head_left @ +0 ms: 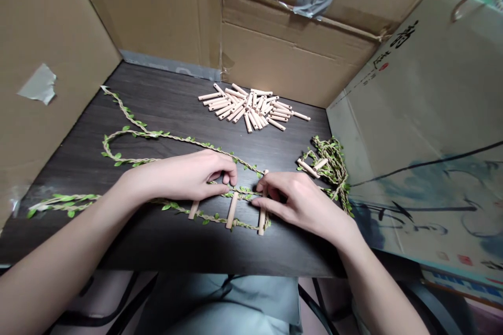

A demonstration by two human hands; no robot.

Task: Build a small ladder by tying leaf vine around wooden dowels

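Note:
On a dark wooden table [165,99] lies a twine cord with small green leaves [129,133], looped across the left side. Three short wooden pegs [231,210] are threaded on two runs of this cord like ladder rungs at the front. My left hand [188,175] rests on the upper run, fingers curled and pinching the cord. My right hand [298,199] pinches the cord at the top of the rightmost peg [261,220]. The two hands nearly meet above the middle peg.
A pile of several loose wooden pegs [251,107] lies at the back. A bundle of leafy cord [332,165] with two pegs in it sits to the right. Cardboard walls [275,57] enclose the table on the left, back and right.

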